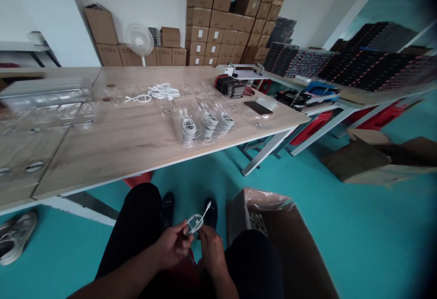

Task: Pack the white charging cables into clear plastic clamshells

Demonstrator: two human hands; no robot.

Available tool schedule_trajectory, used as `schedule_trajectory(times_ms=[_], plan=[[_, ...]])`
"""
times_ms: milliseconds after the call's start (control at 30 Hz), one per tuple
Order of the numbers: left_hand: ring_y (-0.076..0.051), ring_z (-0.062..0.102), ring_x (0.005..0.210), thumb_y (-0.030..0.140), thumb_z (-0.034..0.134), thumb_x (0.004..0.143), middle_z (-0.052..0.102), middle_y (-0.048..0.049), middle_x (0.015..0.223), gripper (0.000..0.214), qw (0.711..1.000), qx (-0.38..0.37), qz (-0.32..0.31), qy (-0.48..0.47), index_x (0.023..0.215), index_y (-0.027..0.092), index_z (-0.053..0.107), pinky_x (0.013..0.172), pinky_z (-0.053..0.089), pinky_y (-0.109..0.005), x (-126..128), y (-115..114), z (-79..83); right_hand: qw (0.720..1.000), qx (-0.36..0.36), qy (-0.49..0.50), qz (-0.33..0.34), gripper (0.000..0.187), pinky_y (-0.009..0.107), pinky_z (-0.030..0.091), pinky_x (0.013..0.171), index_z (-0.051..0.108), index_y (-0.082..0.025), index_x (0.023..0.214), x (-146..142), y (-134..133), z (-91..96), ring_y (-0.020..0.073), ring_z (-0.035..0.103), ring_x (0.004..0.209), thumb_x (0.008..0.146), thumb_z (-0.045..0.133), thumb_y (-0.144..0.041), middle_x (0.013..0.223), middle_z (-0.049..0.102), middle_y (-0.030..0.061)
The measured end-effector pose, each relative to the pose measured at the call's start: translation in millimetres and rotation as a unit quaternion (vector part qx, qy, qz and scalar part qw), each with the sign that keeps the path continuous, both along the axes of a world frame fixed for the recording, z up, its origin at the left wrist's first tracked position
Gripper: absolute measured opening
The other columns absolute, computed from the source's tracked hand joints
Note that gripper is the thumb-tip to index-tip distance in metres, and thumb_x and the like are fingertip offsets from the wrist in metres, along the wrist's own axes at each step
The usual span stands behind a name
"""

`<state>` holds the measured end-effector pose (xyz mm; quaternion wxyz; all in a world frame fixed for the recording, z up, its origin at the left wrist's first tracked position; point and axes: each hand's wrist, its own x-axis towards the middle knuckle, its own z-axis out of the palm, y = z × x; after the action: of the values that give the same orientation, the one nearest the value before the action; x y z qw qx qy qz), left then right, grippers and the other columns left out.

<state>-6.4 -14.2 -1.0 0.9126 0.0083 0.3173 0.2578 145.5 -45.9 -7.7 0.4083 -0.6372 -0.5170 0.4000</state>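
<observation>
A coiled white charging cable (195,223) is between my two hands, above my lap. My left hand (174,244) pinches the left side of the coil between thumb and fingers. On the coil's right side my right hand (211,249) has its fingers closed against the cable. One plug end (207,207) sticks up and to the right from the coil. On the table ahead, stacked clear trays hold more coiled white cables (189,128). A loose bunch of white cables (164,91) lies farther back.
Clear plastic trays (48,92) are piled on the left of the wooden table (112,139). A phone (258,108) and a dark banded stack (229,86) lie at its right. An open carton (235,217) stands on the floor by my right knee. Cardboard boxes (199,17) line the wall.
</observation>
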Motion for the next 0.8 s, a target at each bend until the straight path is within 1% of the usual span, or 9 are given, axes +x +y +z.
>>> schedule_trajectory(times_ms=[100, 200, 300, 400, 533, 600, 667, 733, 800], plan=[[-0.003, 0.039, 0.044, 0.037, 0.051, 0.09, 0.05, -0.0016, 0.063, 0.033, 1.0, -0.002, -0.003, 0.026, 0.066, 0.015, 0.043, 0.039, 0.014, -0.014, 1.4, -0.8, -2.9, 0.997, -0.003, -0.008, -0.073, 0.026, 0.034, 0.044, 0.074, 0.071, -0.026, 0.084, 0.4, 0.3, 3.5, 0.0233, 0.062, 0.075, 0.082, 0.052, -0.043, 0.082, 0.071, 0.0068], [-0.004, 0.042, 0.045, 0.036, 0.051, 0.089, 0.051, -0.0019, 0.063, 0.034, 0.997, 0.019, 0.005, 0.07, 0.063, 0.015, 0.045, 0.04, 0.017, -0.015, 4.7, -3.9, -7.4, 0.986, 0.026, -0.063, -0.151, 0.031, 0.038, 0.043, 0.082, 0.068, -0.024, 0.095, -1.1, 0.4, 10.0, 0.0255, 0.06, 0.084, 0.078, 0.059, -0.049, 0.092, 0.07, 0.009], [-0.006, 0.046, 0.046, 0.04, 0.055, 0.086, 0.053, -0.002, 0.063, 0.035, 0.994, 0.057, -0.009, 0.092, 0.063, 0.015, 0.048, 0.041, 0.019, -0.017, 8.3, -7.3, -12.7, 0.982, 0.049, -0.108, -0.149, 0.027, 0.04, 0.041, 0.081, 0.069, -0.024, 0.086, -3.1, 1.4, 14.9, 0.0254, 0.057, 0.079, 0.071, 0.068, -0.047, 0.082, 0.067, 0.0082], [-0.007, 0.047, 0.043, 0.049, 0.061, 0.079, 0.057, -0.0022, 0.06, 0.04, 0.983, 0.118, -0.035, 0.134, 0.062, 0.016, 0.049, 0.04, 0.018, -0.019, 10.1, -8.5, -19.2, 0.986, 0.038, -0.07, -0.144, 0.017, 0.04, 0.04, 0.08, 0.07, -0.024, 0.073, -1.5, 2.0, 13.1, 0.0255, 0.057, 0.078, 0.071, 0.069, -0.041, 0.076, 0.066, 0.0076], [-0.007, 0.042, 0.036, 0.058, 0.061, 0.075, 0.056, 0.0009, 0.051, 0.046, 0.933, 0.255, -0.068, 0.245, 0.058, 0.017, 0.051, 0.04, 0.017, -0.023, 7.6, -7.2, -27.2, 0.987, -0.005, 0.041, -0.154, 0.02, 0.037, 0.044, 0.078, 0.071, -0.023, 0.075, 9.5, -1.5, 5.8, 0.0242, 0.06, 0.079, 0.072, 0.067, -0.042, 0.079, 0.068, 0.0064], [-0.008, 0.042, 0.038, 0.055, 0.06, 0.077, 0.053, 0.0025, 0.047, 0.044, 0.901, 0.31, -0.074, 0.294, 0.056, 0.017, 0.053, 0.042, 0.02, -0.024, 5.8, -7.7, -28.7, 0.981, -0.013, 0.094, -0.17, 0.024, 0.036, 0.045, 0.08, 0.071, -0.021, 0.078, 16.0, -3.9, 5.3, 0.0243, 0.062, 0.083, 0.071, 0.069, -0.044, 0.083, 0.07, 0.0059], [-0.009, 0.044, 0.043, 0.049, 0.062, 0.078, 0.051, 0.0029, 0.045, 0.04, 0.882, 0.34, -0.062, 0.32, 0.054, 0.017, 0.055, 0.045, 0.023, -0.024, 5.3, -9.9, -28.0, 0.971, -0.013, 0.129, -0.199, 0.027, 0.036, 0.045, 0.082, 0.071, -0.02, 0.078, 19.9, -5.1, 8.0, 0.0243, 0.062, 0.084, 0.068, 0.071, -0.046, 0.082, 0.071, 0.0051], [-0.01, 0.046, 0.045, 0.047, 0.063, 0.078, 0.05, 0.0024, 0.045, 0.039, 0.891, 0.331, -0.055, 0.306, 0.053, 0.018, 0.055, 0.047, 0.025, -0.024, 6.5, -12.8, -25.6, 0.961, -0.021, 0.152, -0.23, 0.029, 0.035, 0.046, 0.083, 0.071, -0.02, 0.078, 19.6, -4.7, 12.4, 0.0243, 0.062, 0.086, 0.067, 0.072, -0.046, 0.082, 0.071, 0.0045], [-0.01, 0.048, 0.045, 0.052, 0.063, 0.077, 0.053, 0.0016, 0.049, 0.041, 0.927, 0.273, -0.049, 0.252, 0.055, 0.018, 0.053, 0.047, 0.027, -0.024, 8.9, -15.1, -22.1, 0.947, -0.019, 0.183, -0.263, 0.031, 0.033, 0.047, 0.082, 0.071, -0.021, 0.085, 14.6, -3.2, 15.8, 0.0241, 0.062, 0.09, 0.066, 0.074, -0.045, 0.088, 0.072, 0.0039]])
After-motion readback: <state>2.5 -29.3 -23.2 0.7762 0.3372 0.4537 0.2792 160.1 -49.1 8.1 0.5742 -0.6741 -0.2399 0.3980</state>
